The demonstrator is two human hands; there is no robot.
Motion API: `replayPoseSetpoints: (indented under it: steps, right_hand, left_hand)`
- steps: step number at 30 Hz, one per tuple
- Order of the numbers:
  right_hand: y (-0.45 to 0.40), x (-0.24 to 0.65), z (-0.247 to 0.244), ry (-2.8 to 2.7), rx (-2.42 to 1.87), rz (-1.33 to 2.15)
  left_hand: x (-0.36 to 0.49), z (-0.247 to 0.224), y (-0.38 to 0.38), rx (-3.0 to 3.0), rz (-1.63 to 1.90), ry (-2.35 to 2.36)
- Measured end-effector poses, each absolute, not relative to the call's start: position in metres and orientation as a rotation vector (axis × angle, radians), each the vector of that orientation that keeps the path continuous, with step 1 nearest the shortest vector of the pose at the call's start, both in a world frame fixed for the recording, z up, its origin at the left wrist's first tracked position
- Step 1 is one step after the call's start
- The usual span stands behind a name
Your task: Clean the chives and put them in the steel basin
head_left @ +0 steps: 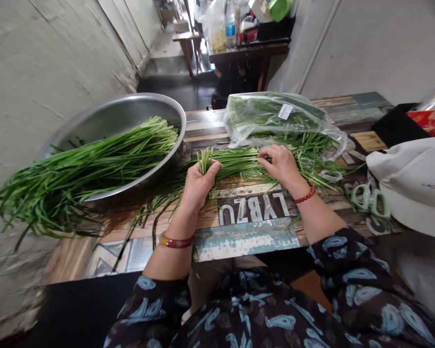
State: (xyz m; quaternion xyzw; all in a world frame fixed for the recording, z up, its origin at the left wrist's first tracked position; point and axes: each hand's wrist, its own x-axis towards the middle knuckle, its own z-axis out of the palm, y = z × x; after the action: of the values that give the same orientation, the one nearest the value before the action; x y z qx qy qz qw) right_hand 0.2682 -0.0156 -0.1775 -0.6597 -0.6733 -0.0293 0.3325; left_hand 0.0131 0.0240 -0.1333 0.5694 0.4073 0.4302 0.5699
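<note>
My left hand (pixel 199 182) is closed around a small bunch of garlic chives (pixel 205 159), their pale cut ends pointing up and the green leaves trailing down to the left. My right hand (pixel 280 163), thumb and fingers pinched together, is at the pale ends of a loose pile of garlic chives (pixel 235 159) lying on the table. Behind that pile, a clear plastic bag (pixel 293 108) with a white label holds more chives, some spilling from its opening. To the left, a large metal basin (pixel 179 123) carries a thick heap of chives (pixel 105 154), leaves hanging over its rim.
Green-handled scissors (pixel 370 200) lie on the wood-patterned table (pixel 246 237) at right, beside a white cap (pixel 416 183). A red package (pixel 431 121) and a black box sit further back. A wall borders the left side. Beyond stands a small table (pixel 250 55) with a bottle (pixel 230 26).
</note>
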Motion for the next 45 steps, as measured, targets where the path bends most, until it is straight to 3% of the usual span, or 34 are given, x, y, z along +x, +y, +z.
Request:
replayPoseSetpoints:
  steps: [19,36,41,45]
  right_hand:
    - [-0.031,0.229,-0.141,-1.674,-1.241,0.264]
    - [-0.031,0.216,-0.149,-1.768,-1.256,0.265]
    - [-0.026,0.216,-0.155,-1.258,-1.279,0.652]
    - [-0.025,0.229,-0.153,-1.012,-1.260,0.694]
  left_hand:
    - [0.014,-0.144,0.024,1.878,0.980,0.927]
    - [0.015,-0.144,0.022,2.223,0.844,0.946]
    - [0.015,-0.145,0.023,2.254,0.844,0.954]
    - [0.015,-0.145,0.024,2.232,0.895,0.954]
